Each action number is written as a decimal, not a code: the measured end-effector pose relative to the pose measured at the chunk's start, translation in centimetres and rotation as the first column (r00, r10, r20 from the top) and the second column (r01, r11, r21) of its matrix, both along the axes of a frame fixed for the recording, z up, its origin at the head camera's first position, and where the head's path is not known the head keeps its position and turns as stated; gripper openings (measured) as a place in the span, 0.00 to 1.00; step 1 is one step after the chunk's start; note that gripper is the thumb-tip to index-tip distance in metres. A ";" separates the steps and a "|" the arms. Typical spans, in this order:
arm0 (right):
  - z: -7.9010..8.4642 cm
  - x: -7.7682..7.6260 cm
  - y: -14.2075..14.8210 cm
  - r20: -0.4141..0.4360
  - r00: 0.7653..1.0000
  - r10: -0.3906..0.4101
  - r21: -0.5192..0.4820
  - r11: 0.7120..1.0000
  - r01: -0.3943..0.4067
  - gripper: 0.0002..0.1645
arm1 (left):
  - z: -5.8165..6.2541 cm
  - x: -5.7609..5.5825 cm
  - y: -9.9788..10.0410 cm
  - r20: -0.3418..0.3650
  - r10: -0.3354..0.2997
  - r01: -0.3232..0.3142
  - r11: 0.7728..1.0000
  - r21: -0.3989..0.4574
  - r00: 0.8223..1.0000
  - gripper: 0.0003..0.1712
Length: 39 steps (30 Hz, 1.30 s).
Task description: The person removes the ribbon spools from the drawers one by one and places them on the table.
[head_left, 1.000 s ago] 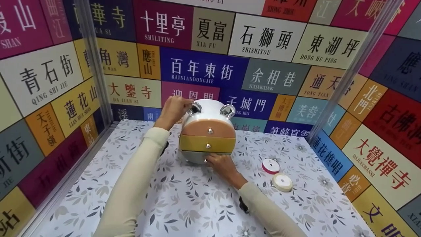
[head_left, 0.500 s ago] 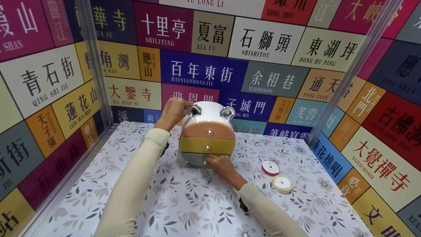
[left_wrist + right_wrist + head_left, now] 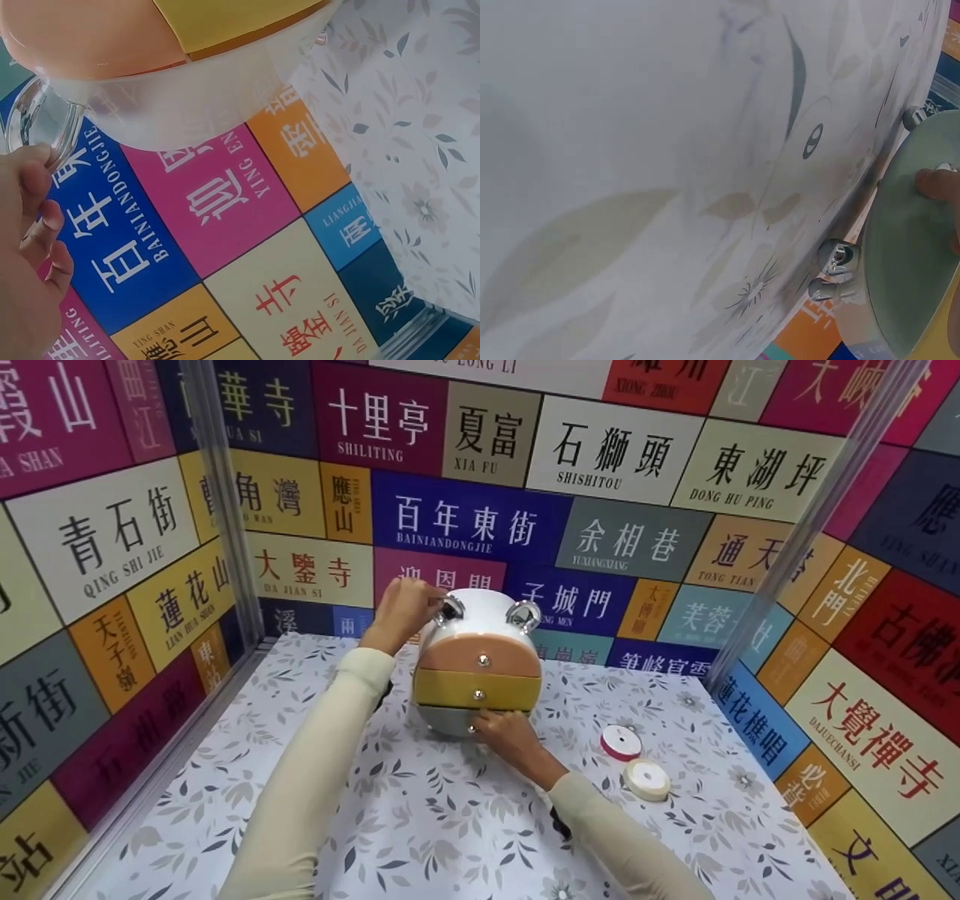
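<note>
While the right hand (image 3: 514, 742) pinches the small silver knob (image 3: 472, 728) of the grey-green bottom drawer (image 3: 444, 721), the left hand (image 3: 403, 606) grips the left silver ear (image 3: 450, 609) of the white chest (image 3: 486, 604). The step seems to be working that drawer against a braced body; whether its front sits flush, I cannot tell. To do it well, the knob should travel straight and level, with the left hand firm enough to stop the chest sliding or tipping. Above, the yellow drawer (image 3: 442, 687) and orange drawer (image 3: 461, 654) look closed. The chest stands on the far part of the floral table (image 3: 435, 825); right and nearer lie a red-edged spool (image 3: 612, 744) and a cream spool (image 3: 646, 789).
</note>
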State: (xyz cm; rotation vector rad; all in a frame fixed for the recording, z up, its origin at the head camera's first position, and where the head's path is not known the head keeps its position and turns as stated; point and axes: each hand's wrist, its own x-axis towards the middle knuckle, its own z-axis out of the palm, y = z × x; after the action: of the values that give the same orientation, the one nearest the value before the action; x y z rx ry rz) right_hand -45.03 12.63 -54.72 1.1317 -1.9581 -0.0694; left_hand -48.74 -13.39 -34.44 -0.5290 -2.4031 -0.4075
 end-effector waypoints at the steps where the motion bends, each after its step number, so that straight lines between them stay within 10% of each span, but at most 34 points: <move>1: 0.0 0.2 0.1 0.001 1.000 0.006 0.003 1.000 -0.006 0.11 | -0.1 0.0 0.1 0.005 0.001 -0.001 1.000 -0.005 1.000 0.13; 16: 0.9 3.6 0.9 0.062 0.998 -0.001 0.070 0.998 -0.004 0.04 | 0.1 -0.2 0.0 -0.028 -0.011 0.012 1.000 0.016 1.000 0.08; 39: 0.9 3.6 0.9 0.007 1.000 0.024 0.166 0.986 -0.025 0.07 | -0.1 0.2 0.1 0.027 -0.015 0.015 1.000 0.012 1.000 0.10</move>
State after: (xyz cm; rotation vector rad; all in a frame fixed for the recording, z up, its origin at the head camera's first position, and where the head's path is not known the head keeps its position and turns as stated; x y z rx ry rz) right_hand -41.40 13.52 -53.83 1.2642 -1.9714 -0.2203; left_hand -48.58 -13.29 -34.50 -0.5397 -2.4228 -0.4373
